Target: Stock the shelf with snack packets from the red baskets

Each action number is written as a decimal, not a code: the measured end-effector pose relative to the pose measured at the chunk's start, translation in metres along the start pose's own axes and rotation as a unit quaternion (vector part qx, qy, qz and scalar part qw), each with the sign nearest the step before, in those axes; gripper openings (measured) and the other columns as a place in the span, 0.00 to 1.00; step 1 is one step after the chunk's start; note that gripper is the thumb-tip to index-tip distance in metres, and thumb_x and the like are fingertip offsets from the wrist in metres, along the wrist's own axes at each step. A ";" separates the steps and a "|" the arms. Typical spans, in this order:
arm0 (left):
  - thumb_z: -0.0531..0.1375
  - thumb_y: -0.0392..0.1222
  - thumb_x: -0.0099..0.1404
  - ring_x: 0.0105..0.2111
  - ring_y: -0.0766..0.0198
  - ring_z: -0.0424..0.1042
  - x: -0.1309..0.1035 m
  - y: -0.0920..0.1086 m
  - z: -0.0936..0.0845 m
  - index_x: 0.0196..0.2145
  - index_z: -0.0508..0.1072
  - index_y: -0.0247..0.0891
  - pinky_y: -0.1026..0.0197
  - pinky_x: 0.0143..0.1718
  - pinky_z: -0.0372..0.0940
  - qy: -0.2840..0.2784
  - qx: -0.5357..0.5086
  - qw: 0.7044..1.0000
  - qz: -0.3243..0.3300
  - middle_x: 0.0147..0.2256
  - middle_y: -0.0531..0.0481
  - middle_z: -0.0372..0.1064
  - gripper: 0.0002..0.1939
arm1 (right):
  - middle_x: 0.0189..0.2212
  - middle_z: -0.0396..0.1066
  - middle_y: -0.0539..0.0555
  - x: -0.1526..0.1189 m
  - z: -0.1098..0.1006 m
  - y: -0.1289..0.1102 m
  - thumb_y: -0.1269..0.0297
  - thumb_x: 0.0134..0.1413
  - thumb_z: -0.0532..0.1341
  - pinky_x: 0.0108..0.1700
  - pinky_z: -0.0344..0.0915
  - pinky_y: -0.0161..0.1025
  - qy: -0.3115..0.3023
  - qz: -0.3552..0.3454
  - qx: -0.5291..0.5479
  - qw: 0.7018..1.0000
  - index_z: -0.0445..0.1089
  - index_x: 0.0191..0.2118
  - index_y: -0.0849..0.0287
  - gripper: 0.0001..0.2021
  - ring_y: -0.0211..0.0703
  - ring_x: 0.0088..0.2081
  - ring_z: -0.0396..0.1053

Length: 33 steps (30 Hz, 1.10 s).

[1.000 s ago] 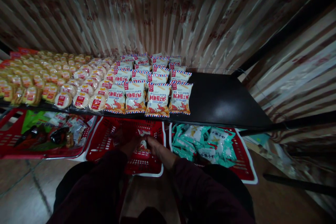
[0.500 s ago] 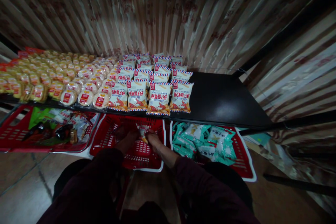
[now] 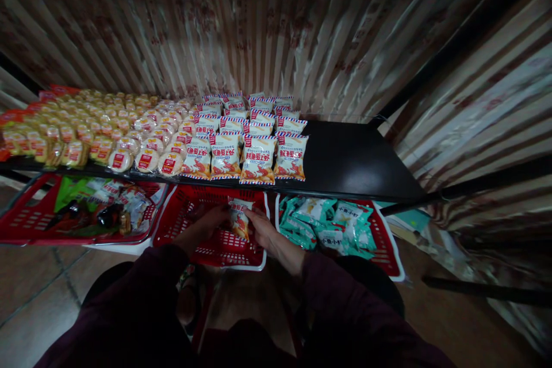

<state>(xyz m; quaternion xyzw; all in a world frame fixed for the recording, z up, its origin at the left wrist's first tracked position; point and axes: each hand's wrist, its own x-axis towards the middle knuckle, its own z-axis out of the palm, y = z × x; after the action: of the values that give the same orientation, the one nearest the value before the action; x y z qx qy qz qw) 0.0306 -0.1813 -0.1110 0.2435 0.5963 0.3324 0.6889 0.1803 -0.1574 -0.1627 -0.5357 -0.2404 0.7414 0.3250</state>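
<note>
Two bare hands, the left hand [image 3: 215, 217] and the right hand [image 3: 261, 229], hold one small, puffed white-and-orange plastic snack bag [image 3: 240, 218] between them. It is within the middle red perforated plastic basket [image 3: 235, 260], in front of the flat black shelf [image 3: 345, 155]. Both hands are partly closed, one at each side of the bag; the left fingertips are too dark to show their exact grip.

A light squeeze at the side edges probably suits it best: the film looks thin and air-filled, so hard pressing could crush the contents. Keeping the fingers off the printed front would leave it smooth. If raised, the bag should clear the basket's rim and the shelf's front edge, and stay off the matching white striped-top snack bags [image 3: 259, 158] lined up closely there, which a knock could topple.
</note>
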 end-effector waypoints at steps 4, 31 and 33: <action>0.61 0.28 0.44 0.31 0.61 0.74 -0.013 0.004 0.015 0.47 0.70 0.35 0.63 0.32 0.66 -0.029 -0.006 0.999 0.026 0.32 0.47 0.76 0.28 | 0.27 0.76 0.51 -0.028 0.003 -0.021 0.61 0.49 0.65 0.28 0.70 0.37 -0.038 0.003 0.074 0.997 0.66 0.40 0.58 0.13 0.41 0.25 0.74; 0.70 0.48 0.47 0.34 0.56 0.75 -0.040 0.000 0.050 0.43 0.68 0.36 0.58 0.33 0.68 0.005 -0.089 0.993 0.078 0.36 0.44 0.75 0.28 | 0.28 0.76 0.50 -0.071 0.001 -0.041 0.53 0.34 0.71 0.32 0.72 0.41 -0.001 -0.107 0.062 0.992 0.66 0.40 0.56 0.25 0.47 0.31 0.75; 0.69 0.50 0.47 0.33 0.56 0.75 -0.038 -0.003 0.051 0.43 0.68 0.37 0.58 0.33 0.68 -0.004 -0.095 0.993 0.077 0.36 0.44 0.75 0.27 | 0.28 0.76 0.50 -0.071 0.001 -0.042 0.53 0.35 0.71 0.31 0.72 0.41 0.000 -0.106 0.058 0.993 0.65 0.41 0.55 0.25 0.47 0.31 0.75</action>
<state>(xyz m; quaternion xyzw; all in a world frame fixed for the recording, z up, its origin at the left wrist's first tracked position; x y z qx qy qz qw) 0.0782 -0.2081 -0.0793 0.2236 0.5391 0.4381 0.6837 0.2046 -0.1818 -0.0872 -0.4873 -0.2528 0.7155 0.4320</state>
